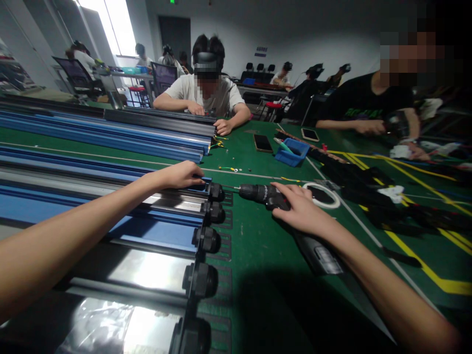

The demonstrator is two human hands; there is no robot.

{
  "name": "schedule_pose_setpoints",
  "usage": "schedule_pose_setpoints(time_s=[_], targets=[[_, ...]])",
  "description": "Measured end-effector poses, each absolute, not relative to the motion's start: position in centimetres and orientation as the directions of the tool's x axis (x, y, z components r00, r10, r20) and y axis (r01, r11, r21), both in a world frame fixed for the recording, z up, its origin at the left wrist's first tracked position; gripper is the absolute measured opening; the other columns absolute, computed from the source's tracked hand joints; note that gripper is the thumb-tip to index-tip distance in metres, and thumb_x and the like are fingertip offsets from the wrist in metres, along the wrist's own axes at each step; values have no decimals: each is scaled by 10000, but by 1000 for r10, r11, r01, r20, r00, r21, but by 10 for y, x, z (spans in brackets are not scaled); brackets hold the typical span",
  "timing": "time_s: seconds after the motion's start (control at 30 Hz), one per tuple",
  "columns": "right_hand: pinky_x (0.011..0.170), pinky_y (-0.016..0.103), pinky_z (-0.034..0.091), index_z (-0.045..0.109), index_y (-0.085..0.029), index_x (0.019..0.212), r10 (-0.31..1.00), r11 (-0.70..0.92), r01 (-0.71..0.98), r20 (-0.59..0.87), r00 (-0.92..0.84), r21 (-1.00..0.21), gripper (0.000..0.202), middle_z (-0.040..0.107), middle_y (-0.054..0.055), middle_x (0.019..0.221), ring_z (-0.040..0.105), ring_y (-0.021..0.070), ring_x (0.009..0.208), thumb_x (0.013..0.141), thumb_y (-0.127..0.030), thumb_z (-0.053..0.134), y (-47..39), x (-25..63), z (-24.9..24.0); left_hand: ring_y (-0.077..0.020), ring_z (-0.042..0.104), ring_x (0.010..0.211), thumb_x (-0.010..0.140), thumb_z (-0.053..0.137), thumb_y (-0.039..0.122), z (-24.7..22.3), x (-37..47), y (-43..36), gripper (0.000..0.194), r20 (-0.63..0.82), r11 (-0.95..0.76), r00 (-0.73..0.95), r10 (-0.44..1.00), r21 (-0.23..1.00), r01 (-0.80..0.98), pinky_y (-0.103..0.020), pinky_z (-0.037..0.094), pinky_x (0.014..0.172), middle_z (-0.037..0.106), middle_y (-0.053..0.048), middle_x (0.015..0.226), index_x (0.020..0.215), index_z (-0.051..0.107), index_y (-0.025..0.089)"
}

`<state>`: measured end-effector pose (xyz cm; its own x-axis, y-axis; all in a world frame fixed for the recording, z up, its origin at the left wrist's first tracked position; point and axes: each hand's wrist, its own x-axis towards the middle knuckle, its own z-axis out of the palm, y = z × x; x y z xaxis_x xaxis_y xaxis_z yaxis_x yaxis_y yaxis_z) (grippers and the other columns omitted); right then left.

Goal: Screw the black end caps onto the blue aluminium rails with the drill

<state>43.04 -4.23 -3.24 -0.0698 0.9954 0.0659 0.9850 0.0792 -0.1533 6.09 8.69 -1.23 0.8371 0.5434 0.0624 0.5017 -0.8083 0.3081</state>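
Drill (263, 194) at rail end (206, 181), roomy tabletop (250, 241) nearside

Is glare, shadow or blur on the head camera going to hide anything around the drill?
Head view, upper left: the window is blown out; head view, lower left: glare whitens the silvery panel; head view, bottom centre: deep shadow darkens the green table; head view, right: the co-worker in black looks smeared; head view, centre: the drill reads fairly clearly.

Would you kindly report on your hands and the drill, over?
Right hand gripping drill. Left hand on rail. Bit aimed at black fitting, contact unclear; nothing visibly between.
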Motion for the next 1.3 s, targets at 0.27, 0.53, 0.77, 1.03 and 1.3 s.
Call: schedule_pose_setpoints(time_s=[0.27,0.53,0.77,1.03,1.3], targets=[[1013,571,456,429,-257,1537,994,85,985,76,-74,-151,755,526,155,1424,449,432,1319,807,-402,559,-43,430,-32,-108,437,528,960,562,354,-9,66,84,317,59,-809,837,544,300,505,-263,273,563,590,-14,626,735,628,140],[1043,552,439,438,-250,1532,992,103,983,86,-91,-152,747,541,156,1404,473,414,1310,812,-405,563,-42,431,-32,-113,452,544,955,552,349,-10,68,85,319,52,-810,839,541,299,504,-262,277,571,581,-14,627,728,623,137],[1087,543,408,457,-216,1530,987,143,976,103,-127,-166,756,552,167,1381,484,400,1289,805,-398,565,-35,430,-33,-110,452,551,955,552,338,-12,67,86,308,59,-811,841,538,308,497,-257,272,566,585,-15,637,733,618,134],[1091,536,411,464,-231,1520,988,131,976,104,-114,-175,758,552,153,1376,477,407,1289,789,-398,578,-35,430,-33,-108,436,539,940,574,338,-12,68,85,289,58,-812,839,541,294,504,-258,274,562,567,-5,623,734,618,139],[1093,559,403,460,-217,1526,990,128,975,90,-113,-182,763,547,165,1386,464,423,1287,793,-396,572,-36,428,-30,-105,416,527,957,560,345,-12,71,86,332,67,-807,833,550,298,509,-255,285,565,561,-1,596,711,633,135]])
